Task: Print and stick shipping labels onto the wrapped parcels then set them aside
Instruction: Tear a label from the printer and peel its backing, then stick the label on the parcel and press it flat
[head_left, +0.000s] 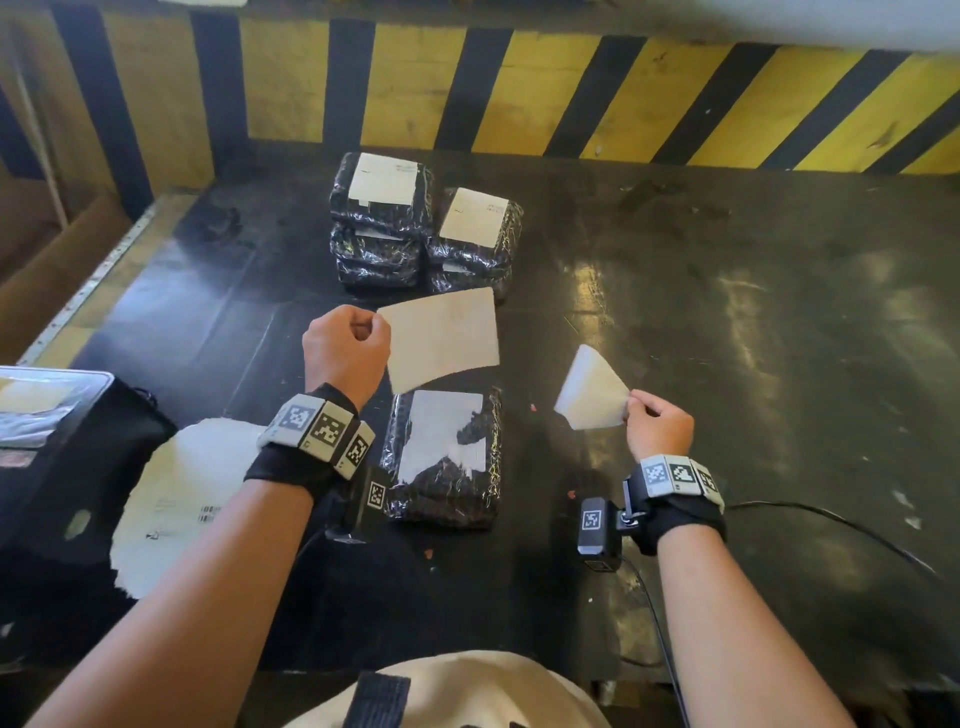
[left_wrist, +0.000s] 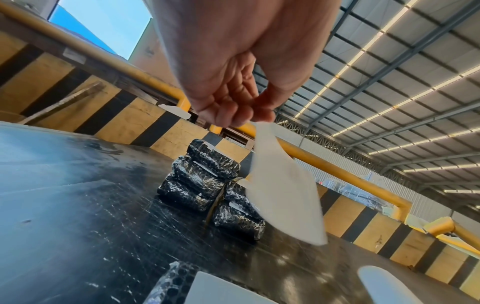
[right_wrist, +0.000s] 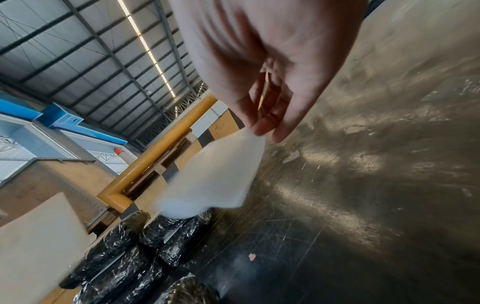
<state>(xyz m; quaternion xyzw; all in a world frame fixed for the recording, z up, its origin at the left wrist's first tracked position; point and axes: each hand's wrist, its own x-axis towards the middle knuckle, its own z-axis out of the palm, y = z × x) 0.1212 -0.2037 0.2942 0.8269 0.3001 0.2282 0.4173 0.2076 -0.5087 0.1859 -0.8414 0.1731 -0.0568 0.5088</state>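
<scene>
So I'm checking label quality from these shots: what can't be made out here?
- Print on the white label sheet pinched by the left hand: head view too faint; left wrist view blurred.
- Which side of the white sheet in the right hand is sticky: blurred in every view.
- Lower black bubble-wrapped parcels in the stacks: covered by the top ones.
- Black label printer: cut off by the head view's left edge.

A dark, scuffed bench gleams with patches of reflected light. Behind it runs a wall painted in yellow and black hazard stripes, topped by a yellow pipe rail. A black cable trails across the bench at right. Overhead stretches a metal roof with strip lights.
</scene>
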